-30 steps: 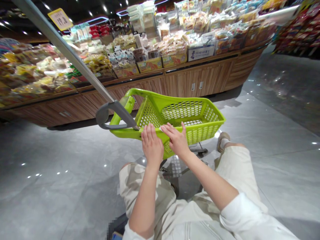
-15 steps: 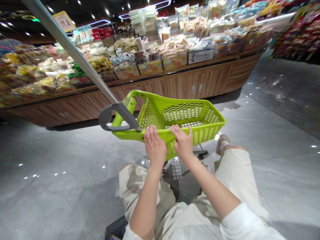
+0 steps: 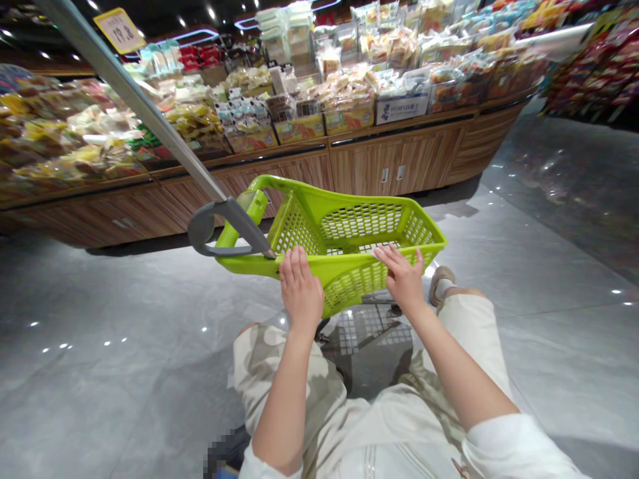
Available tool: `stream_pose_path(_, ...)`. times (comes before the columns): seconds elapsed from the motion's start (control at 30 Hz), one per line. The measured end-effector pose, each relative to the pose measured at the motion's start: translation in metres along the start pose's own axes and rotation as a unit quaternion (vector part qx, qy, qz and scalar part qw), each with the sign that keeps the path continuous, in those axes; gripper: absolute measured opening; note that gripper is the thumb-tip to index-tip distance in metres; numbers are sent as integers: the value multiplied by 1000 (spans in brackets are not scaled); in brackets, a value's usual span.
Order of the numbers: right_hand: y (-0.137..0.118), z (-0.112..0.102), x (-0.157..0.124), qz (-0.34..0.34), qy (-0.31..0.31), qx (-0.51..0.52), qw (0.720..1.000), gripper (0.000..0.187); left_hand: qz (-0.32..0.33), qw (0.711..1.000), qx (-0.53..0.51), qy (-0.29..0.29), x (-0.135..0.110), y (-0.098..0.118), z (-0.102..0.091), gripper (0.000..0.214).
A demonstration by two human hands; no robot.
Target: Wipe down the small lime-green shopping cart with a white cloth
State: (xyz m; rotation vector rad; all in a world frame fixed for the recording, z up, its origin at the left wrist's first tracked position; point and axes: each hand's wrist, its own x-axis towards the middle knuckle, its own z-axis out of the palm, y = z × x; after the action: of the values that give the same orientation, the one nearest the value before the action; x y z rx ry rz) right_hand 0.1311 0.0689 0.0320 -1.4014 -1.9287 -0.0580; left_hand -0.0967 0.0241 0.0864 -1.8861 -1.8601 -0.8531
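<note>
Well, the left hand [image 3: 299,289] and the right hand [image 3: 401,276] lie open with fingers spread on the near rim of a lime-green plastic shopping cart basket [image 3: 359,223], not pinching it; even, flat pressure from both keeps it steady. The cart stands on a grey tile floor [image 3: 124,346], near a wooden display counter [image 3: 394,166] with packaged snacks [image 3: 344,90].

The one view is taken from the person's head, angled forward and down. The fingers [image 3: 298,263] are seen close below it, the green shopping cart [image 3: 362,223] just beyond them, and the wooden-fronted display counter [image 3: 394,163] farther off past the fingertips.
</note>
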Motion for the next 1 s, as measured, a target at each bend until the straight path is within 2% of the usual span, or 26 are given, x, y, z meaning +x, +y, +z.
stream_pose_path(0.07, 5, 1, -1, 40, 26, -7, 999, 67, -4, 1000, 2, -3, 0, 2, 0, 65)
stream_pose_path(0.17, -24, 9, 5, 67, 44, 18, 997, 66, -13, 1000, 2, -1, 1, 6, 1, 65)
stream_pose_path(0.33, -118, 19, 28, -44, -26, 136, 989, 61, -12, 1000, 10, 6, 1, 9, 2, 62)
stream_pose_path(0.4, -136, 19, 34, -70, -46, 157, 984, 58, -7, 1000, 18, 9, 1, 6, 2, 61)
stream_pose_path(0.43, -138, 18, 35, -78, -52, 157, 983, 59, -4, 1000, 20, 8, 1, 5, 2, 61)
stream_pose_path(0.5, -124, 15, 32, -87, -58, 137, 985, 65, 3, 1000, 22, 4, 0, 1, 1, 63)
stream_pose_path(0.63, -61, 8, 14, -55, -41, 66, 996, 73, 5, 1000, 16, -4, 1, -4, -2, 66)
stream_pose_path(0.7, -30, 3, 5, -26, -24, 31, 999, 73, -8, 1000, 13, -1, 2, 0, -5, 66)
stream_pose_path(0.77, -11, -1, 0, -2, -8, 4, 1000, 72, -38, 999, 12, 11, 4, 11, -8, 65)
stream_pose_path(0.87, -9, -1, 1, 32, 13, -3, 999, 68, -64, 998, 12, 17, 5, 40, -6, 64)
stream_pose_path(1.0, -30, 4, 11, 27, -5, 40, 999, 66, 58, 995, -25, -75, 6, 82, 18, 69)
